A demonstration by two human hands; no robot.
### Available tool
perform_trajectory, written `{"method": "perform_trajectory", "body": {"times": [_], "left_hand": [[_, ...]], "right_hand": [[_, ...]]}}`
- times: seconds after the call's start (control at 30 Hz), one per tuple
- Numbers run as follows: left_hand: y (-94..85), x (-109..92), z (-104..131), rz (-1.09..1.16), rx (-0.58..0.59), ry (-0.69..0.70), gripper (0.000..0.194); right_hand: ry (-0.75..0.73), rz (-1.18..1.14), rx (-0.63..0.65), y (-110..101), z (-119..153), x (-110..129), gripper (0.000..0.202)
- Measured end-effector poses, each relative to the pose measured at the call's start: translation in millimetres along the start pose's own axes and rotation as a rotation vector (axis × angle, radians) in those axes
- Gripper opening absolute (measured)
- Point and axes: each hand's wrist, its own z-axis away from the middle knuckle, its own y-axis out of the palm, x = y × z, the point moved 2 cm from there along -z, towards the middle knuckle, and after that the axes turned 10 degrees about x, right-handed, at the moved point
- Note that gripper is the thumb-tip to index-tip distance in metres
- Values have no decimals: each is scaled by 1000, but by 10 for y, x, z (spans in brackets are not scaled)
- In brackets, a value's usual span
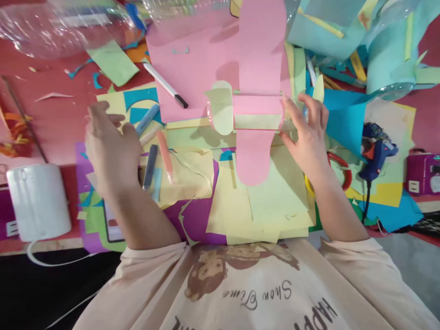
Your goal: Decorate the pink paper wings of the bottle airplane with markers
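A pink paper craft (257, 105) lies in the middle of the table, with two long rounded pink flaps, one reaching away and one towards me. A pale green paper oval (223, 117) sits at its left end, over what looks like a clear plastic body. My right hand (307, 133) grips the craft's right end between thumb and index finger, one at each edge. On the left, my left hand (112, 146) hovers above the scraps, loosely curved with fingers apart and nothing in it. Near it are a blue marker (147, 120), an orange marker (165, 156) and a dark blue marker (150, 167).
A white marker (166, 85) lies on a pink sheet (195, 59). Pale yellow sheets (227, 206) cover the front. To the right are red-handled scissors (343, 172) and a blue glue gun (378, 156). Clear plastic bottles (68, 27) lie far left; a white paper roll (37, 201) stands nearer.
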Motion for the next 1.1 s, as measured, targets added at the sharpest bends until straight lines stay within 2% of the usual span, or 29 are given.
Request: {"method": "perform_trajectory", "body": {"times": [0.13, 0.23, 0.4, 0.47, 0.53, 0.57, 0.63, 0.7, 0.8, 0.9, 0.97, 1.03, 1.1], "left_hand": [[102, -60, 48, -120, 53, -77, 27], [121, -90, 27, -98, 39, -104, 20], [117, -11, -103, -88, 20, -96, 12], [86, -21, -100, -46, -101, -49, 9], [34, -108, -17, 69, -245, 117, 15], [16, -181, 52, 163, -238, 239, 16], [13, -373, 228, 277, -46, 455, 16], [43, -585, 433, 270, 136, 602, 15], [170, -867, 689, 194, 290, 818, 11], [386, -1005, 807, 234, 489, 899, 14], [510, -1017, 837, 274, 521, 908, 16], [600, -985, 856, 343, 495, 874, 21], [667, -943, 891, 391, 494, 868, 27]], "right_hand": [[7, 18, 18, 38, -12, -28, 66], [-9, -11, 44, 40, -16, -27, 69], [-19, -29, 28, 61, -7, -30, 67], [-23, -57, -11, 89, -8, -40, 65], [-21, -90, -45, 120, -22, -52, 62], [-15, -98, -56, 133, -33, -58, 59], [3, -98, -67, 149, -58, -63, 56], [7, -103, -79, 149, -75, -58, 56], [-28, -126, -100, 120, -65, -27, 58], [-143, -123, -233, 34, -1, 47, 49], [-240, -209, -258, -22, 50, 118, 36], [-250, -458, -18, -14, 77, 192, 27], [-190, -806, 305, 48, 100, 277, 35]]}}
